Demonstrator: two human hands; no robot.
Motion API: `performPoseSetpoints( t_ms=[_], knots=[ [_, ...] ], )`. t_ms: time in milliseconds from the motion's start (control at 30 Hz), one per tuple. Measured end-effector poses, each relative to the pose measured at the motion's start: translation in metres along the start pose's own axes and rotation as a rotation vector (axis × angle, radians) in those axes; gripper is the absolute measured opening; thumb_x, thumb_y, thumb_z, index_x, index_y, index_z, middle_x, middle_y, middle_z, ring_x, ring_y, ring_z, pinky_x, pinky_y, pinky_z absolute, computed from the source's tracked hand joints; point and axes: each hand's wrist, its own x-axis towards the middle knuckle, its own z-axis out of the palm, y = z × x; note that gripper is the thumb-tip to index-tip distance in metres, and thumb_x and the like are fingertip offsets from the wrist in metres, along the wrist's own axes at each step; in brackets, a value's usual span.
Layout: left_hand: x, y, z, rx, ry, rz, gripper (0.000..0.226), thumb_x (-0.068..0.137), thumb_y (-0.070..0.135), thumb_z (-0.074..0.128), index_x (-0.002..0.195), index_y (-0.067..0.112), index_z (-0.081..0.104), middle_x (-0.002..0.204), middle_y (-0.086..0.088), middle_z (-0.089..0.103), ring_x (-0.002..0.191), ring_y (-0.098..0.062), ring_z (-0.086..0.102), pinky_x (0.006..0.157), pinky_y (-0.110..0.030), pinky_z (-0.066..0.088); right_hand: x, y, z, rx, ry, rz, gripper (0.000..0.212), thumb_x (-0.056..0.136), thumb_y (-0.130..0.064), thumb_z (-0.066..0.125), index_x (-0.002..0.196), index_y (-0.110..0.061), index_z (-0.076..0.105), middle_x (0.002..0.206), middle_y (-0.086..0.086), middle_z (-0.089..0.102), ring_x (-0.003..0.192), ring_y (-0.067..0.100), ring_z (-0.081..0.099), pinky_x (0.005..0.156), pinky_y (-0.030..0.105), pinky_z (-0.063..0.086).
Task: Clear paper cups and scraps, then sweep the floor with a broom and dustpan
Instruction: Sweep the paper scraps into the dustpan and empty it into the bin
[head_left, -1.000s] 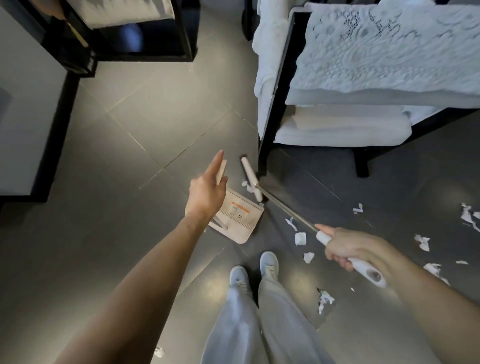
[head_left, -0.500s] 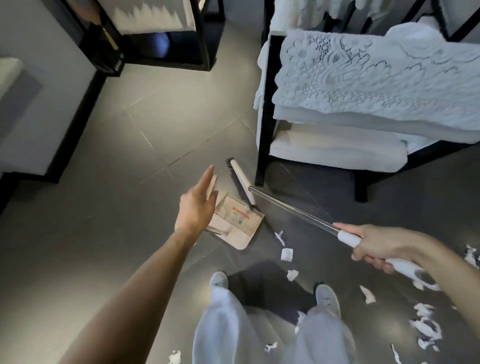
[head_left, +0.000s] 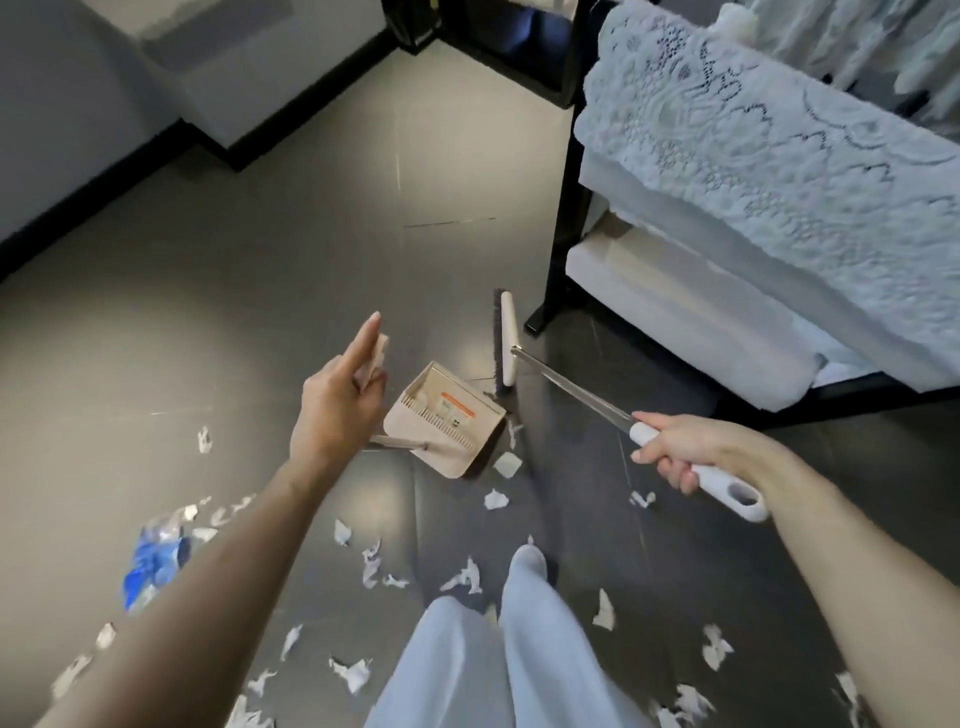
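Broom (head_left: 508, 332) and dustpan (head_left: 447, 421) mid-frame, paper scraps (head_left: 506, 464) across the lower floor (head_left: 260, 260)
Right hand (head_left: 680, 447) is wrapped round the broom's white grip — light, stiff pole, good spot to hold. Left hand (head_left: 340, 402) lies straight-fingered against the dustpan's handle top; can't tell if it's pinching. Scraps look featherweight, likely to flutter — pan probably skids easily.

Beige dustpan (head_left: 445, 422) lies beside the broom (head_left: 506, 340), white scraps (head_left: 496, 499) scattered nearby.

Open floor (head_left: 260, 291) leftward; rack leg (head_left: 563, 234) (black) beside broom head (head_left: 508, 338).
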Motion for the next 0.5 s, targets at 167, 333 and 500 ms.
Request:
performPoseSetpoints(
  t_ms=[167, 333, 500],
  knots=[
    [-0.084, -0.020, -0.028, -0.049, 0.100, -0.088, 0.060, 0.090, 0.008, 0.061, 0.141, 0.035, 0.045, 0.095, -0.013, 0.068, 0.072, -0.018, 0.054, 0.077, -0.027, 0.045, 0.001, 0.041, 0.020, -0.268, 0.047, -0.006, 0.077, 0.093, 0.002, 0.051, 0.151, -0.037, 0.019, 0.045, 0.001, 0.042, 0.035, 0.010, 0.035, 0.037, 0.019, 0.034],
    [-0.189, -0.031, -0.057, -0.096, 0.194, -0.131, 0.059, 0.090, 0.005, 0.063, 0.141, 0.030, 0.047, 0.120, 0.023, 0.060, 0.083, 0.029, 0.048, 0.079, 0.004, 0.034, -0.009, 0.109, 0.073, -0.559, 0.027, -0.041, 0.080, 0.088, 0.001, 0.050, 0.153, -0.031, 0.016, 0.058, 0.008, 0.053, 0.046, 0.015, 0.043, 0.050, 0.028, 0.038],
    [-0.298, -0.031, -0.079, -0.116, 0.225, -0.198, 0.055, 0.092, 0.007, 0.062, 0.141, 0.027, 0.047, 0.113, 0.027, 0.058, 0.086, 0.017, 0.057, 0.079, 0.005, 0.034, -0.042, 0.190, 0.111, -0.480, -0.068, 0.012, 0.074, 0.093, 0.002, 0.046, 0.150, -0.038, 0.021, 0.050, 0.000, 0.040, 0.041, 0.008, 0.032, 0.035, 0.018, 0.031]
  ],
)
